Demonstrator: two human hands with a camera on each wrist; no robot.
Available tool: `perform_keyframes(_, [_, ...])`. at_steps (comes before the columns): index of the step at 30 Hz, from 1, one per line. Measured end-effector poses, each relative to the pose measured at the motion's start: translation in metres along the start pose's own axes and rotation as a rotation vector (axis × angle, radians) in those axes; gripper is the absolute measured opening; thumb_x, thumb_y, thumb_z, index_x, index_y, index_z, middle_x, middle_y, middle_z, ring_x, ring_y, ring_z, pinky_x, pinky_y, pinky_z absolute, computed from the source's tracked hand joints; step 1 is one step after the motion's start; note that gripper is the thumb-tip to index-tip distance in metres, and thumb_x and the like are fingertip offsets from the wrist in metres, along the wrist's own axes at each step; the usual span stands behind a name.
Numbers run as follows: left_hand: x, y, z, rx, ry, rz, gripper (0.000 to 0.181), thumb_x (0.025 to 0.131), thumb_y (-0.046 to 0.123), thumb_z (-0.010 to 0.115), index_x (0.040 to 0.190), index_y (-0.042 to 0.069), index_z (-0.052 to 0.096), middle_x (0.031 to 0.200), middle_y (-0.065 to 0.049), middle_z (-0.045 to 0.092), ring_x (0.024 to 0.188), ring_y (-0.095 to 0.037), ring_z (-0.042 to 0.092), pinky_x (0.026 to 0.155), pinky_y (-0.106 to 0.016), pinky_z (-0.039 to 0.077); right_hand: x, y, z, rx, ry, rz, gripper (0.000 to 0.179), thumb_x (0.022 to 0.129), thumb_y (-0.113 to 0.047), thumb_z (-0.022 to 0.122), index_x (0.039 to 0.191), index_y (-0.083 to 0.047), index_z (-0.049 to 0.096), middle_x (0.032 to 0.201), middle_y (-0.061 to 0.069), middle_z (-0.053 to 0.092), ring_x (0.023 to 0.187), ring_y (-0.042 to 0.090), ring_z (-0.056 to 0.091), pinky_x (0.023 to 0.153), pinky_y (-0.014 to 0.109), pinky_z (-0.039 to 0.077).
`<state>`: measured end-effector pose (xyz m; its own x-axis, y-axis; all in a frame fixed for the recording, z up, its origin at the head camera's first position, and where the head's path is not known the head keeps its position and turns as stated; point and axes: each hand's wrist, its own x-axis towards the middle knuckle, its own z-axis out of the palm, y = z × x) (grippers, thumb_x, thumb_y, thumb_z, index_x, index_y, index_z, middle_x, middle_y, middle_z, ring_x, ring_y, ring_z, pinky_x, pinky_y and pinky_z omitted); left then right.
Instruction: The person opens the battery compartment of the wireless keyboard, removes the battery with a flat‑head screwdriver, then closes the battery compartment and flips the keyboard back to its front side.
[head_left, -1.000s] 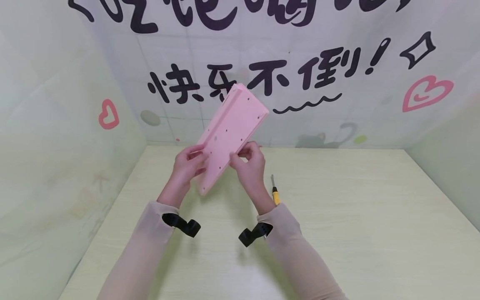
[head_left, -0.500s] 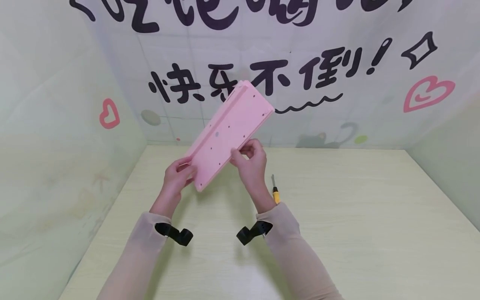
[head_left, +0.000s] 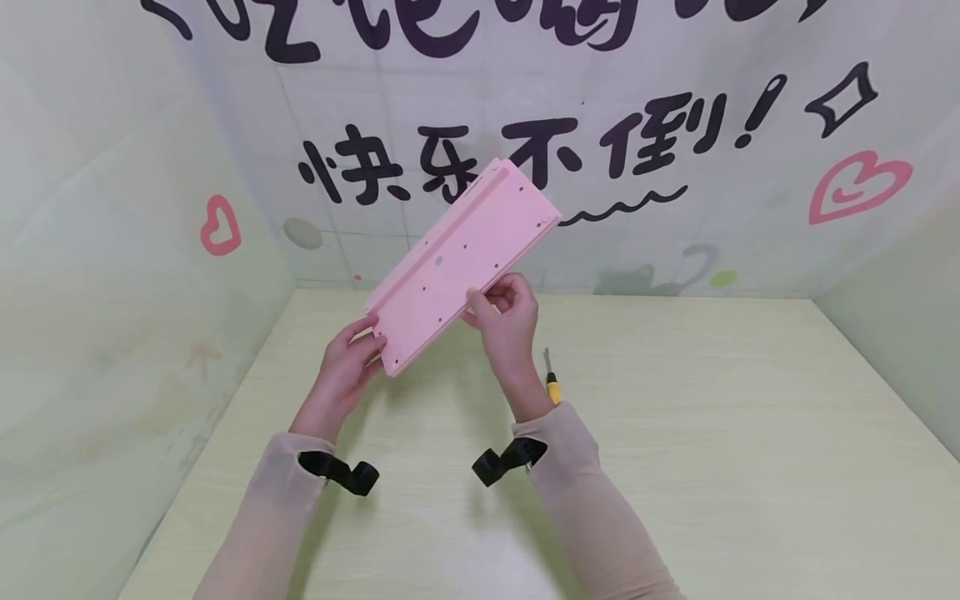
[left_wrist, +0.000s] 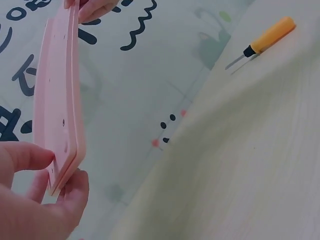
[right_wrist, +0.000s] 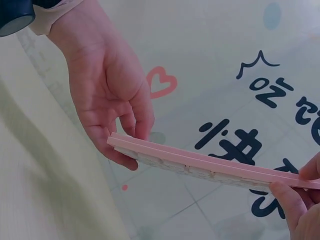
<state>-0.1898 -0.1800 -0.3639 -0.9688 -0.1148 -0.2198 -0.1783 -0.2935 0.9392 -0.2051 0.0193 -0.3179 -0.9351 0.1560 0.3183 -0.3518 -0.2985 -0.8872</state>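
Note:
A pink keyboard [head_left: 457, 267] is held up above the table, tilted, its back with small dark screw holes toward the head camera. White keys [right_wrist: 200, 171] show along its other face in the right wrist view. My left hand [head_left: 345, 371] pinches its lower left end, thumb on one face and fingers on the other. Partway along the near long edge, my right hand [head_left: 510, 321] grips it between thumb and fingers. On the table beyond my right wrist lies a screwdriver [head_left: 553, 389] with a yellow handle and a thin metal shaft.
The pale wooden table [head_left: 720, 433] spreads below both arms. A printed cloth [head_left: 637, 250] with dark lettering hangs behind it, with pale side walls left and right. Each sleeve carries a black wrist camera [head_left: 356, 477].
The keyboard has shifted right and turned to lie flatter across the head view. My left hand has moved left and down toward its end; my right hand has risen slightly.

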Motion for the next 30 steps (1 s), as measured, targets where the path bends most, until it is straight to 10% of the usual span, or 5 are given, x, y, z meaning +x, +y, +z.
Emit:
perform_keyframes(11, [-0.005,0.0,-0.007,-0.195,-0.13,-0.002,0.053,0.095,-0.004,0.039,0.144,0.01,0.026,0.122,-0.004,0.043,0.091,-0.011,0.056,0.079,-0.023,0.049,0.002,-0.004,-0.001,0.031,-0.021,0.037,0.019,0.082,0.007,0.059,0.098,0.005,0.049,0.087,0.012,0.054,0.074,0.017,0.057,0.064,0.033,0.054])
perform_keyframes(23, [-0.009,0.001,-0.009,-0.397,-0.097,0.012,0.055,0.091,-0.011,0.041,0.142,0.009,0.032,0.121,-0.005,0.045,0.089,-0.012,0.059,0.077,-0.024,0.05,0.004,-0.004,-0.005,0.085,-0.004,0.045,0.02,0.079,0.009,0.062,0.094,0.004,0.05,0.084,0.011,0.055,0.073,0.016,0.059,0.065,0.034,0.054])
perform_keyframes(30, [-0.013,0.001,-0.011,-0.537,-0.071,0.01,0.042,0.09,-0.013,0.042,0.119,0.013,0.059,0.115,-0.005,0.05,0.087,-0.013,0.06,0.072,-0.026,0.052,0.007,-0.01,-0.011,0.113,0.011,0.046,0.019,0.082,0.002,0.064,0.095,0.004,0.051,0.086,0.012,0.055,0.073,0.016,0.06,0.067,0.033,0.054])
